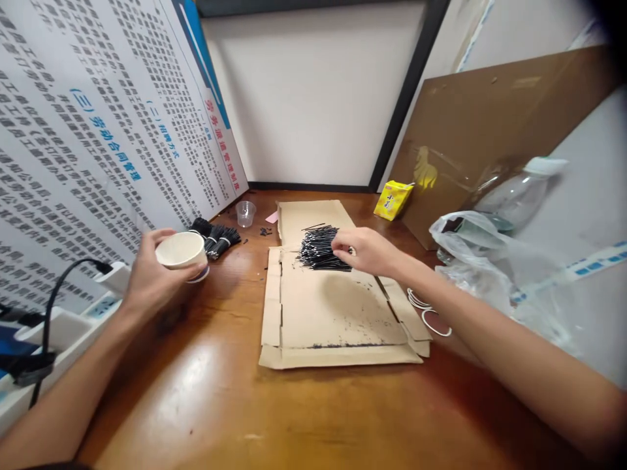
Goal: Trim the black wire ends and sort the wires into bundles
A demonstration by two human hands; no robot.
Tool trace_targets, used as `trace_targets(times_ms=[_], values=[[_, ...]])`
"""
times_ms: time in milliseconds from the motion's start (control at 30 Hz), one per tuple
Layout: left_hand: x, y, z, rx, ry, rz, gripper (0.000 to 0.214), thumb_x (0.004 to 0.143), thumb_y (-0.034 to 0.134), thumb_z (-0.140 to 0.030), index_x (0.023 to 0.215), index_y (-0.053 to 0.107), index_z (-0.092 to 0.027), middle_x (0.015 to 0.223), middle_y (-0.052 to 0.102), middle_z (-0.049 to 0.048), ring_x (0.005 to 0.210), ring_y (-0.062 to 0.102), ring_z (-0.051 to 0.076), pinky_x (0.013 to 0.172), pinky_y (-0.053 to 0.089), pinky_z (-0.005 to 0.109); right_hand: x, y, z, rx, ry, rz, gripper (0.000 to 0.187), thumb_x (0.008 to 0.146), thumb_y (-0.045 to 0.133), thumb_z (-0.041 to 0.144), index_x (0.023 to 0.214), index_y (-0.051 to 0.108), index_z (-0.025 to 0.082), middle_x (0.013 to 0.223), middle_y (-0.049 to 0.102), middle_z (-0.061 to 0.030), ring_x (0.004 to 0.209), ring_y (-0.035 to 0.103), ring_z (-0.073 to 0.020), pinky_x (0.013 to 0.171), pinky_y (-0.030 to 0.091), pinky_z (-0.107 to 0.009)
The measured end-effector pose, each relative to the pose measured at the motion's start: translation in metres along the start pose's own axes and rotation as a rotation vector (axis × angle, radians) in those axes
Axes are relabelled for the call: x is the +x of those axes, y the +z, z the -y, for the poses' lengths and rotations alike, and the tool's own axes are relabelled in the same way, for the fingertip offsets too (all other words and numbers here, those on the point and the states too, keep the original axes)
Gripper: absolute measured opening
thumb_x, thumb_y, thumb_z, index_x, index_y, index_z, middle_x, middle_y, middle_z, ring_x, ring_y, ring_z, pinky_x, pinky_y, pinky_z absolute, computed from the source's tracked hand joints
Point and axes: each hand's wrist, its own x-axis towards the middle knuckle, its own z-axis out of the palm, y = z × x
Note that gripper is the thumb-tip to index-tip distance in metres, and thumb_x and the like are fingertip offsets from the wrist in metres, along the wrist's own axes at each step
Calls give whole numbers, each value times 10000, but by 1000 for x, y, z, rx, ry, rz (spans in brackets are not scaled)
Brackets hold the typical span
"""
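Observation:
My left hand [155,264] is wrapped round a white paper cup [181,250], tilted a little so its pale inside shows. Fingertips of my right hand [365,249] are pinched together at the right edge of a pile of thin black wire pieces [316,249]. Whatever lies between those fingers is hidden. Many of the wires have shiny ends, and they lie on a flattened cardboard box [304,313] dotted with dark specks. Tied bundles of similar black wires [223,241] rest on the table just beyond the cup.
Behind the bundles stands a small clear plastic cup [245,213], near scattered black bits [265,232]. A yellow carton [393,200] is at the back right. Along the right are a plastic bottle [514,189], clear bags [475,274] and white loops [435,321]. A power strip [73,333] sits left.

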Motion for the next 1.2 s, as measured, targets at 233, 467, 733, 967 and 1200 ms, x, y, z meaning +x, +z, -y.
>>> trace_targets(times_ms=[233, 467, 733, 967, 1200], values=[[0, 11, 19, 194, -98, -66, 822, 635, 803, -477, 1298, 417, -182, 1298, 518, 159, 1214, 512, 440, 999, 449, 598, -30, 26, 16, -237, 13, 142, 209, 927, 450, 124, 872, 646, 173, 959, 625, -83, 800, 515, -166, 576, 208, -310], [-6, 23, -32, 256, 394, -308, 746, 709, 808, -359, 1316, 414, -182, 1386, 435, 143, 1329, 369, 428, 1107, 302, 654, -26, 26, 11, -157, 75, 141, 161, 932, 485, 173, 823, 604, 181, 891, 604, -68, 735, 504, -164, 563, 224, -306], [-32, 132, -123, -75, 790, 449, 24, 870, 567, -181, 875, 570, -157, 843, 593, 33, 761, 554, 165, 711, 467, 323, -34, 18, 19, -34, 38, 196, 175, 954, 493, 188, 822, 607, 172, 879, 592, -48, 741, 505, -153, 604, 287, -288], [-47, 146, -105, -53, 880, 573, 166, 946, 507, -235, 886, 631, -144, 868, 587, 60, 745, 551, 177, 613, 440, 294, -42, 22, 33, 159, -2, 200, 161, 944, 532, 210, 835, 646, 172, 840, 600, -26, 748, 526, -147, 645, 340, -279], [-48, 143, -108, -39, 902, 687, 297, 989, 414, -200, 786, 622, -138, 805, 571, 58, 688, 542, 181, 589, 454, 314, -41, 31, 17, -79, 77, 54, 236, 964, 440, 174, 922, 673, 163, 859, 599, -65, 697, 474, -158, 565, 273, -293]])
